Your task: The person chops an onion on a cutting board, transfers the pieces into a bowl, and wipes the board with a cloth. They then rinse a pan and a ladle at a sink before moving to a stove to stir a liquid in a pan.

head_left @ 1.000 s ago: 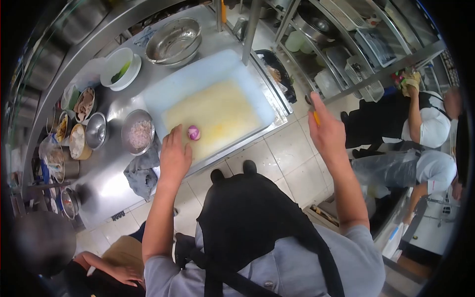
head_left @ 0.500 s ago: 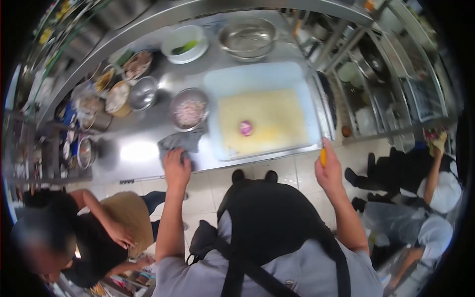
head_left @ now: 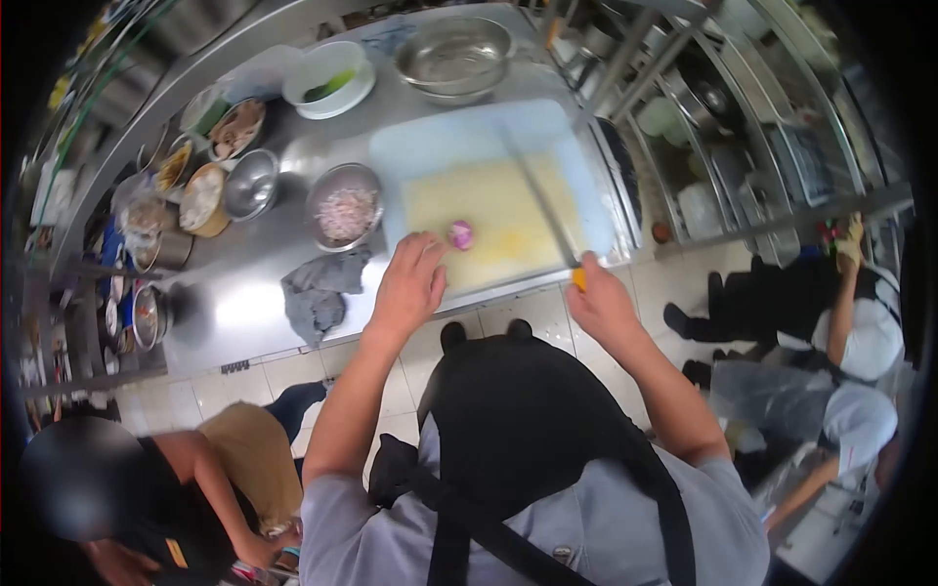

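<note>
My right hand (head_left: 602,298) is closed round the yellow handle of a long knife (head_left: 537,192), whose blade slants up and left above the yellowish cutting board (head_left: 508,215). A small purple onion piece (head_left: 461,234) lies on that board, left of the blade. Close to the onion's left side, my left hand (head_left: 410,278) reaches over the board's edge, fingers stretched out and nothing held. Further left, a crumpled grey cloth (head_left: 322,293) rests at the table's front edge. Behind it sits a metal bowl of chopped pinkish-white onion (head_left: 347,208).
The board lies in a pale blue tray (head_left: 479,117). Around it on the steel table are an empty metal bowl (head_left: 251,186), a white tub (head_left: 332,78) with something green, and a large steel bowl (head_left: 454,59). People work at left and right.
My left hand has let go of the grey cloth and moved right, to beside the onion. My right hand has moved left, and the knife blade now shows over the board.
</note>
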`<state>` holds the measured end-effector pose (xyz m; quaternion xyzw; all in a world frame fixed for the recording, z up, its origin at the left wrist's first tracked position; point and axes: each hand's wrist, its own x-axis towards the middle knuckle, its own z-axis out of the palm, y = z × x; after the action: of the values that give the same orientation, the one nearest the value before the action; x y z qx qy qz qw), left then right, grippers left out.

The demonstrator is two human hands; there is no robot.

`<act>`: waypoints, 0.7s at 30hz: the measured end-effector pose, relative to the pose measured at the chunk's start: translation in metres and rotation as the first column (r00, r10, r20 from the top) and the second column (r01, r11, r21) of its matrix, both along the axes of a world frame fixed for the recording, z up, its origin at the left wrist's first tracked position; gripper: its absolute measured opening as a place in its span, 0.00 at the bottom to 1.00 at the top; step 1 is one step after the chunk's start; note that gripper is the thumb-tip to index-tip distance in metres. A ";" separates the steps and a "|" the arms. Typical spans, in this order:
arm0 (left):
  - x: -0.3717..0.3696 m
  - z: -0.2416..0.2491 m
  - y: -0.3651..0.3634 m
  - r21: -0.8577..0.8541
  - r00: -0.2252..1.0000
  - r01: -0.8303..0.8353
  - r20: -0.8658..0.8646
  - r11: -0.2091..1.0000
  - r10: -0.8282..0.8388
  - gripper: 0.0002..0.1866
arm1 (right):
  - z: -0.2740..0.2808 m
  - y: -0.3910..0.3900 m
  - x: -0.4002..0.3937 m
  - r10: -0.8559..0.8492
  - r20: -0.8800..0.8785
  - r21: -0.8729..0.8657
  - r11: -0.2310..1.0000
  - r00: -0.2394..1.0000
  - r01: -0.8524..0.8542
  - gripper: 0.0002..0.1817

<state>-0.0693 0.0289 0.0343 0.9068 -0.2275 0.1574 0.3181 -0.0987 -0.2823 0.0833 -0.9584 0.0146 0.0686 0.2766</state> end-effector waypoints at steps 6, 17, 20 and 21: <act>0.041 -0.016 -0.028 0.008 0.988 0.153 0.028 0.988 -0.153 0.11 | -0.010 0.019 -0.003 0.209 -0.123 -0.053 0.975 0.970 -0.217 0.15; 0.057 -0.008 -0.031 0.105 0.969 0.244 -0.072 0.964 -0.237 0.12 | 0.007 0.030 -0.011 0.316 -0.231 -0.047 0.941 0.920 -0.335 0.15; 0.059 -0.009 -0.032 0.119 0.970 0.240 -0.076 0.963 -0.232 0.13 | 0.015 0.029 -0.013 0.357 -0.234 -0.033 0.927 0.905 -0.374 0.15; 0.059 -0.009 -0.032 0.114 0.970 0.237 -0.081 0.965 -0.228 0.14 | 0.019 0.028 -0.014 0.373 -0.225 -0.026 0.921 0.900 -0.388 0.15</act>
<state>-0.0104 -0.0027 0.0252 0.8964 -0.3307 0.0741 0.2856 -0.1128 -0.2541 0.1021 -0.9387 -0.1404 0.2243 0.2210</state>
